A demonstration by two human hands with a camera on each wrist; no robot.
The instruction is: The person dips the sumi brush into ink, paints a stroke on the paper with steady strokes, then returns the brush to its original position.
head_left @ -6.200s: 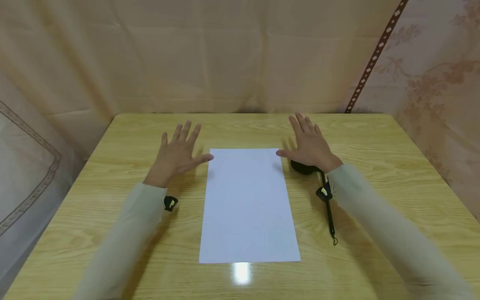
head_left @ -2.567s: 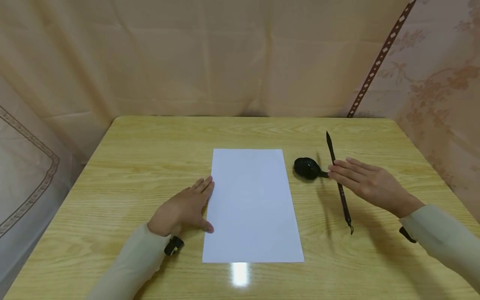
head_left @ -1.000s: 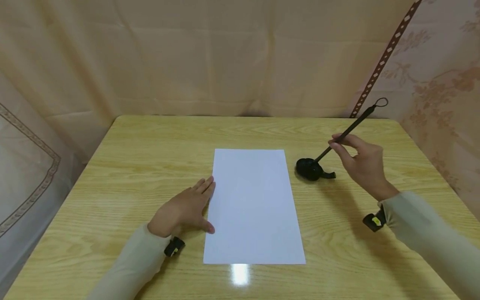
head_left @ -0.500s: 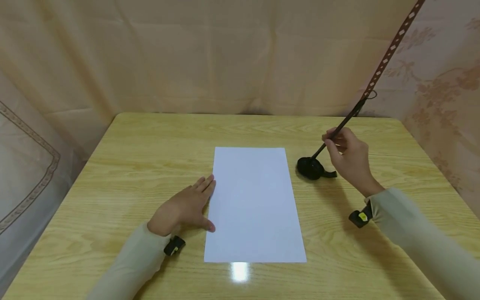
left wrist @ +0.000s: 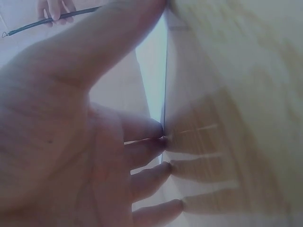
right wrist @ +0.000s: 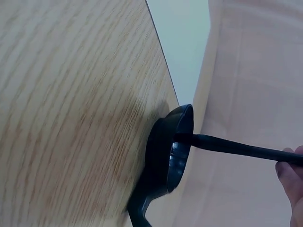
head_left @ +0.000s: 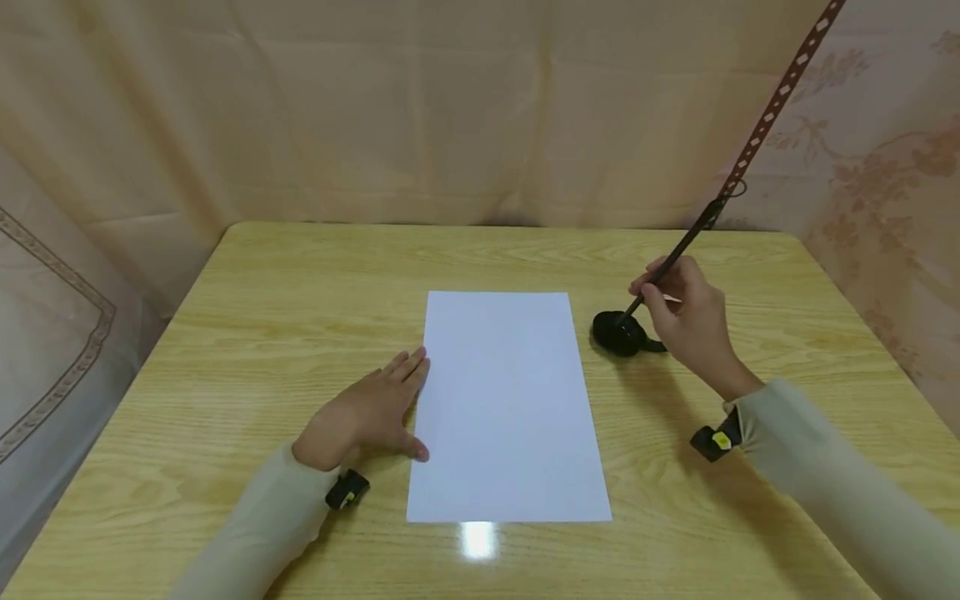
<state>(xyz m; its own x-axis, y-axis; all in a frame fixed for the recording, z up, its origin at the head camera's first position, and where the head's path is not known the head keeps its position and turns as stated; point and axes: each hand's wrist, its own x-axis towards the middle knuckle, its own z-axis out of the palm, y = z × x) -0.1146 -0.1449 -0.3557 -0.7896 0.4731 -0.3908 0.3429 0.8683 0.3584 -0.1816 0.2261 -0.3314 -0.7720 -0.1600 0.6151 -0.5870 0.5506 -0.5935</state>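
Right of the paper (head_left: 513,408), the right hand (head_left: 696,325) pinches a brush (right wrist: 236,147) in a bowl (right wrist: 158,142); best press lightly. The left hand (head_left: 367,417), fingers straight, touches the paper's edge.

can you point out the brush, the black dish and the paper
Brush (right wrist: 236,147): right wrist view, on the shaft.
Dish (right wrist: 159,144): right wrist view, on the outer wall.
Paper (head_left: 510,408): head view, on the middle of the sheet.

Paper (head_left: 507,407) lay on table (head_left: 247,333), left hand (head_left: 366,415) at its left edge, ladle (head_left: 613,342) right of paper, brush (right wrist: 236,146) slanted into ladle, curtain (head_left: 375,108) behind.
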